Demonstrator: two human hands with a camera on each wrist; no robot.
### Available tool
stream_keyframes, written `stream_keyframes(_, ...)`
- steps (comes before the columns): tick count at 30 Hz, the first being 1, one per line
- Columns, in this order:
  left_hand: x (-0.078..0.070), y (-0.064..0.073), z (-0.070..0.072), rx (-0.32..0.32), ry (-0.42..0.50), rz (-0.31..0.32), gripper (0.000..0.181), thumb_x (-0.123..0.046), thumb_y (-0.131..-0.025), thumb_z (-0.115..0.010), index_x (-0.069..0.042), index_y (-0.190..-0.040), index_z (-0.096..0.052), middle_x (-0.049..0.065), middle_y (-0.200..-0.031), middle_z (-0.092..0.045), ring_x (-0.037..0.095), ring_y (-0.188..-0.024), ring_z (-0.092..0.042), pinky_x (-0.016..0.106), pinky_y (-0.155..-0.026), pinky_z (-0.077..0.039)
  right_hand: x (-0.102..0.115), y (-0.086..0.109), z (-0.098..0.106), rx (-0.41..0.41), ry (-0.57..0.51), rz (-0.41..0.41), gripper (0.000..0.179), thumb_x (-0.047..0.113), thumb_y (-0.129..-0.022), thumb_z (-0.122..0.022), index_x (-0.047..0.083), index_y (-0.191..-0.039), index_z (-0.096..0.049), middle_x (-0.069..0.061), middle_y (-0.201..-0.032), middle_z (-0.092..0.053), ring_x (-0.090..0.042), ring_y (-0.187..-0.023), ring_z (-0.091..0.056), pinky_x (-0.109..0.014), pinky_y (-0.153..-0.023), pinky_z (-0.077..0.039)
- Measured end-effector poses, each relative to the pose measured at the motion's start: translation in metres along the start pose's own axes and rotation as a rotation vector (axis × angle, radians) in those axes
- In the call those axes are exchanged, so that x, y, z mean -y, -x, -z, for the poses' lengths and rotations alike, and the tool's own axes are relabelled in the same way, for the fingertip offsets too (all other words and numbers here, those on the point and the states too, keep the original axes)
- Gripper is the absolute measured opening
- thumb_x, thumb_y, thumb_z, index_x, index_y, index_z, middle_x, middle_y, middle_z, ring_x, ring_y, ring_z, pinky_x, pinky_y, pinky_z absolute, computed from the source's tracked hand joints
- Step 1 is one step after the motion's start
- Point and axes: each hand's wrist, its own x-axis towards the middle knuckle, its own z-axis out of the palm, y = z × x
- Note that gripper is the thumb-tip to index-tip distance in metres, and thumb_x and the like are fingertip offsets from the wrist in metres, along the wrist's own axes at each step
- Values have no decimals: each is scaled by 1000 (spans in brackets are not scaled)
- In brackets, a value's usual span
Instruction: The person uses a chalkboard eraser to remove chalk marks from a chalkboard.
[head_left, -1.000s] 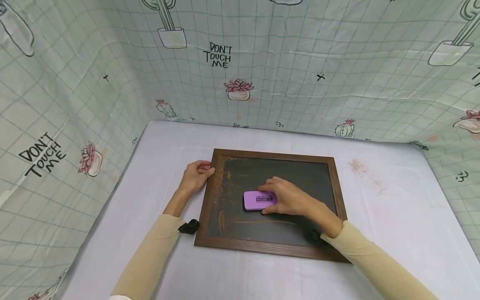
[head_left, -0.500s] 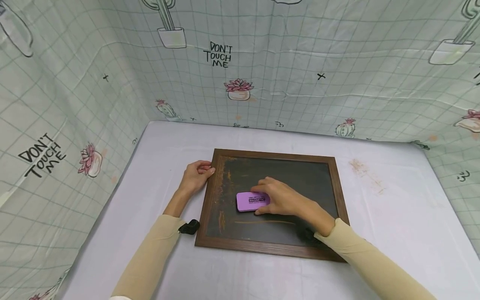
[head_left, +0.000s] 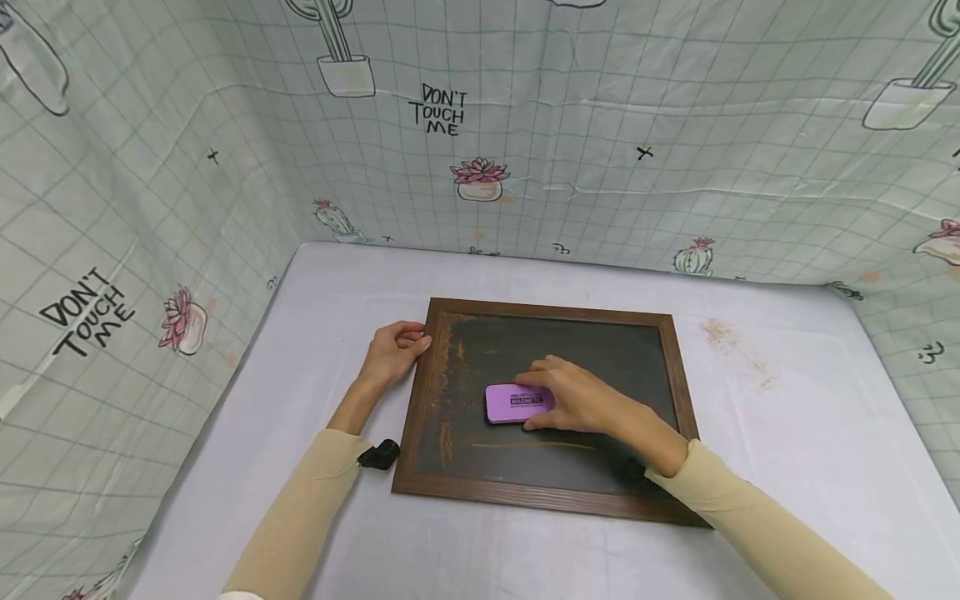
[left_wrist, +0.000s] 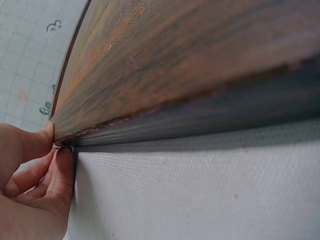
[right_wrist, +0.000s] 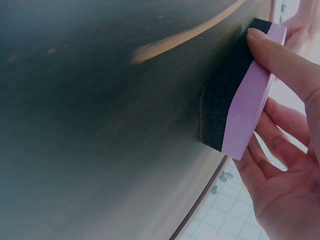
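A brown-framed chalkboard (head_left: 555, 350) lies flat on the table, with orange chalk smears down its left side and one thin orange line (head_left: 532, 445) near the bottom. My right hand (head_left: 581, 396) grips a purple board eraser (head_left: 510, 403) by its long sides, near the middle of the board. In the right wrist view the eraser's black felt (right_wrist: 225, 92) faces the board, thumb on one side and fingers on the other. At the upper left of the frame, my left hand (head_left: 390, 354) pinches the edge; the left wrist view has the thumb (left_wrist: 37, 142) on top and curled fingers below.
A white cloth covers the table (head_left: 525, 550). Orange chalk dust (head_left: 731, 346) marks it right of the board. Printed grid fabric (head_left: 555, 108) hangs behind and at both sides. A black wrist device (head_left: 380, 454) sits by the left cuff, next to the frame.
My right hand slid the eraser slightly left across the board, then back to the right. The left hand stays at the frame's edge, and the orange marks look the same.
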Motion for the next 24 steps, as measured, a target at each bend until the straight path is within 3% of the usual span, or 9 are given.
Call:
stream_keyframes(4, -2, 1, 0, -2, 5, 2, 36, -13, -101, -68, 6, -131, -64, 20, -114, -66, 31, -100, -64, 32, -82, -48, -4, 5, 1, -6, -5, -10, 58, 29, -79, -91, 0, -125, -71, -8, -110, -68, -17, -93, -55, -34, -78, -49)
stream_keyframes(14, -1, 1, 1, -4, 7, 5, 37, -13, -101, -68, 6, -132, -63, 22, -116, -66, 33, -103, -63, 42, -90, -50, -11, 17, 5, -17, -9, -40, 57, 29, -79, -92, 0, -123, -72, -6, -107, -68, -15, -90, -53, -32, -76, -48)
stream_keyframes(24, -2, 1, 0, -4, 4, 12, 36, -13, -102, -67, 6, -132, -63, 21, -116, -66, 33, -102, -63, 40, -89, -50, -21, 33, 10, -41, -7, -75, 57, 29, -78, -92, -1, -123, -72, -5, -105, -68, -15, -89, -54, -32, -76, -48)
